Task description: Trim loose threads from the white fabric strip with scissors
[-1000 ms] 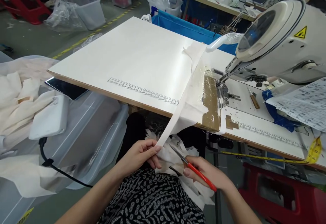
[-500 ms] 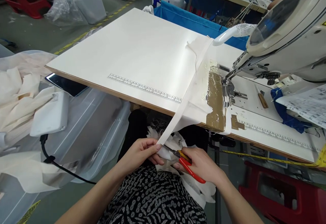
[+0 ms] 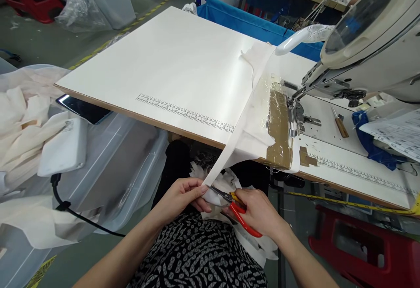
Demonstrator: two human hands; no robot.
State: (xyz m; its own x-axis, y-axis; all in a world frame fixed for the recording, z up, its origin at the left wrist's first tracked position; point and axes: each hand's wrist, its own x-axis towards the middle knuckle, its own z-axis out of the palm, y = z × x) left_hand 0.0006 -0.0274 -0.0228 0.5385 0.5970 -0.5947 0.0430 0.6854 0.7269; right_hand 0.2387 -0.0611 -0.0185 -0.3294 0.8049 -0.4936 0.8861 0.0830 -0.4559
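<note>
My left hand [image 3: 187, 195] pinches the lower end of a white fabric piece [image 3: 241, 130], which stretches from the table top over its front edge to my lap. In my right hand [image 3: 257, 209] is a pair of scissors [image 3: 241, 219] with red and yellow handles. Their dark blades point left and lie right at the fabric beside my left fingertips. The blades look parted, with the fabric edge near their tips. Below the hands, white fabric scraps [image 3: 226, 183] lie bunched on and around my lap.
A sewing machine [image 3: 367, 56] stands on the right of the white table [image 3: 164, 65]. A wood-handled tool [image 3: 341, 126] lies by its needle plate. At left, a plastic bin [image 3: 131, 174] carries a white power bank [image 3: 64, 148] and cloth pieces. A red stool [image 3: 361, 244] is at lower right.
The scissors' blades have opened wider and sit slightly further left at the fabric. My left hand keeps its pinch in nearly the same place. The view has shifted slightly.
</note>
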